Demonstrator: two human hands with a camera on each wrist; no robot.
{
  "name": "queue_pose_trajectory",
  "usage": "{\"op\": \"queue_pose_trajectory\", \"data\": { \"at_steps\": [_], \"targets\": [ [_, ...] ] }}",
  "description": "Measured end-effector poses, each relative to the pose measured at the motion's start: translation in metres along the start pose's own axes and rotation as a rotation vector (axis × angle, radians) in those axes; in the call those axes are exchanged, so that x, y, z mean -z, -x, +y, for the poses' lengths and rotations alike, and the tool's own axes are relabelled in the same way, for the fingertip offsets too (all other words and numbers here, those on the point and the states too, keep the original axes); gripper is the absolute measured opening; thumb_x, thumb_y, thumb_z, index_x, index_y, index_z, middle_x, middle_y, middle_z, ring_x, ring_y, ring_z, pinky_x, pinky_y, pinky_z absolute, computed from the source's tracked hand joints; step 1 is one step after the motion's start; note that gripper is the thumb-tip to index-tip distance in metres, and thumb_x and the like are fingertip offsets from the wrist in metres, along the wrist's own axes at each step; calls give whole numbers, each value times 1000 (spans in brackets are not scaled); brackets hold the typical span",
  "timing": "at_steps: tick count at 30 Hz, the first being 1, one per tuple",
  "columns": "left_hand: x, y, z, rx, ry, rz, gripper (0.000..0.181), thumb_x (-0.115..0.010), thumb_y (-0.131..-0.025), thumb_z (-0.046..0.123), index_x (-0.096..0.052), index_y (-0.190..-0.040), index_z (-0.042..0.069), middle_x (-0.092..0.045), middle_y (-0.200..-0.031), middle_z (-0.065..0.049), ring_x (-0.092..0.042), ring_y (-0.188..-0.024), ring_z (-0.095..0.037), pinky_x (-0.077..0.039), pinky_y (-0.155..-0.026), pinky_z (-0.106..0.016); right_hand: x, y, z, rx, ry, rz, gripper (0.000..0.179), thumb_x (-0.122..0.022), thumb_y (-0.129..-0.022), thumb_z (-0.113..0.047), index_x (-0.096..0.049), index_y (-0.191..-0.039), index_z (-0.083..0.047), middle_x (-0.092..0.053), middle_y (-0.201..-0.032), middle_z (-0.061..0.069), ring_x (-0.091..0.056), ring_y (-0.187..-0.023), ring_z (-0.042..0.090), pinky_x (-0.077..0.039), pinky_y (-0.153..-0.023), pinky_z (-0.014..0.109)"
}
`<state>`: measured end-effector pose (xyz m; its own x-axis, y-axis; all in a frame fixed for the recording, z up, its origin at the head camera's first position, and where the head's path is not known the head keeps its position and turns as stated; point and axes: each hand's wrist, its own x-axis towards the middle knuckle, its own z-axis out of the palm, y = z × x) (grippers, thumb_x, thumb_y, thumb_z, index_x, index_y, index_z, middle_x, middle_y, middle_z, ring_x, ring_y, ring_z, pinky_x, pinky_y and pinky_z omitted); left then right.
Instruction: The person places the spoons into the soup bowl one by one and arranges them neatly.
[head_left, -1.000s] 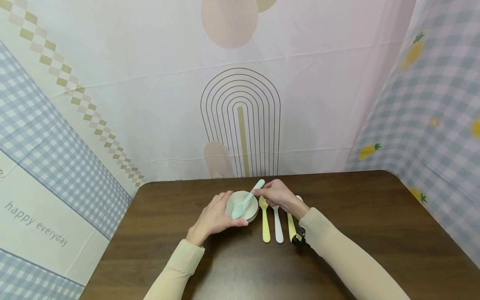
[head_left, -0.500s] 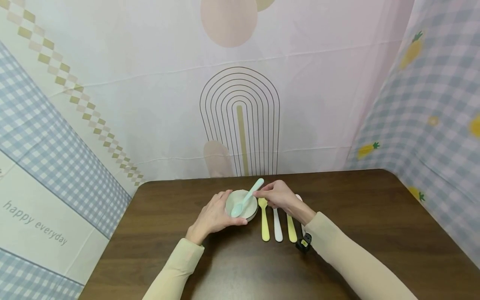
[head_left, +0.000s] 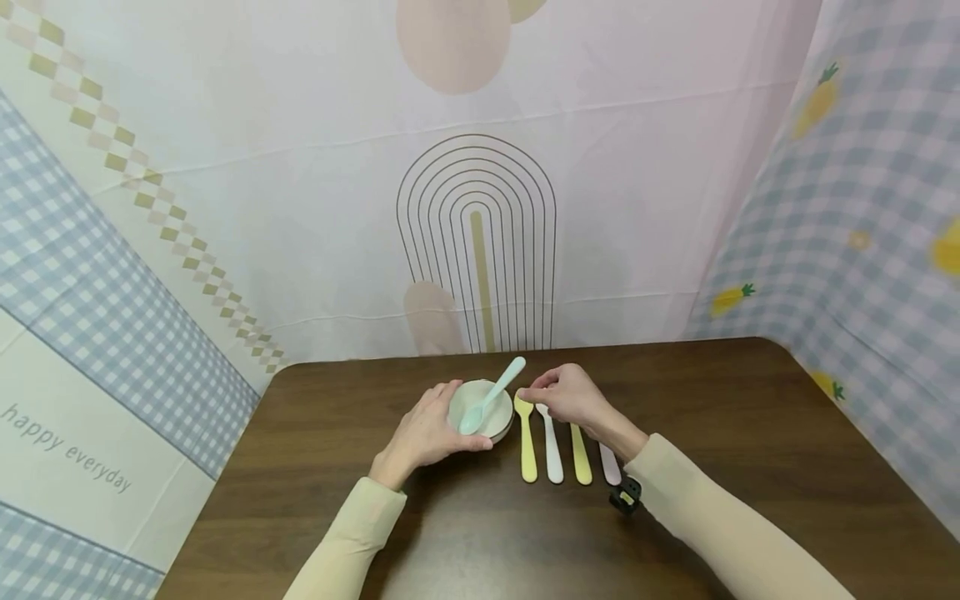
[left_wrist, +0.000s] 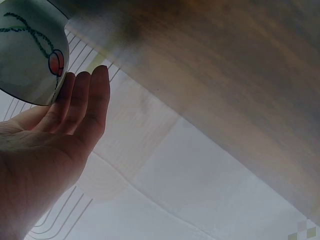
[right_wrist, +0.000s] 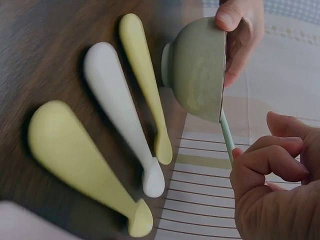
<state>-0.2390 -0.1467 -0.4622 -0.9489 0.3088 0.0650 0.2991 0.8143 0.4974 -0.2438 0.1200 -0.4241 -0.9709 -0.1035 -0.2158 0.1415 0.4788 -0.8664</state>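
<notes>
My left hand (head_left: 427, 429) grips a small round bowl (head_left: 501, 415) from its left side, thumb at the near rim and fingers round the far side. A painted line and a red shape show on its wall in the left wrist view. A mint-green spoon (head_left: 495, 396) leans in it, scoop down inside and handle sticking out past the far right rim. My right hand (head_left: 573, 400) hovers just right of that spoon, apart from its handle, fingers loosely curled around nothing. Below the right hand lie a yellow spoon (head_left: 528, 442) and a white spoon (head_left: 553, 446).
Farther right in the row lie a second yellow spoon (head_left: 581, 457) and a pale pink spoon (head_left: 610, 465), their upper parts hidden by the right hand. All rest on a dark wooden table (head_left: 300, 492). A printed cloth (head_left: 337, 250) hangs behind the table's far edge.
My right hand has let go of the mint-green spoon's handle and drawn away to the right. The spoon stays leaning in the bowl, and the left hand keeps its grip.
</notes>
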Motion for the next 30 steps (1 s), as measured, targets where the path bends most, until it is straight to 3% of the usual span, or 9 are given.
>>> {"op": "queue_pose_trajectory", "data": {
  "at_steps": [3,12,25,30],
  "targets": [
    [-1,1,0,1,-2,-2,119,-93,-71,67,-47,-163,5,-61,-154,-18,-61,-133,-32,-56,-104,-54,2,5,2,22,55,7,37,-81,-97,-31,-77,-114,2,-60,-70,-3,-57,-66,11,-44,-60,26],
    [-1,-1,-2,-4,-6,5,119,-93,-71,66,-47,-163,5,-61,-155,-18,-61,-134,-32,-56,-104,-54,8,16,7,59,160,62,33,-83,-95,-32,-79,-109,-2,-61,-82,0,-55,-75,14,-44,-64,28],
    [0,-1,-4,6,-3,5,120,-93,-71,66,-47,-163,5,-60,-156,-18,-61,-135,-33,-56,-104,-54,19,32,16,105,233,105,29,-82,-96,-27,-79,-106,-1,-47,-66,-3,-45,-61,13,-37,-56,27],
    [1,-1,-5,4,-3,7,120,-93,-71,66,-47,-163,4,-59,-157,-19,-60,-137,-34,-55,-106,-55,22,37,20,121,272,122,31,-83,-94,-29,-80,-106,0,-60,-78,3,-53,-72,16,-43,-62,30]
  ]
}}
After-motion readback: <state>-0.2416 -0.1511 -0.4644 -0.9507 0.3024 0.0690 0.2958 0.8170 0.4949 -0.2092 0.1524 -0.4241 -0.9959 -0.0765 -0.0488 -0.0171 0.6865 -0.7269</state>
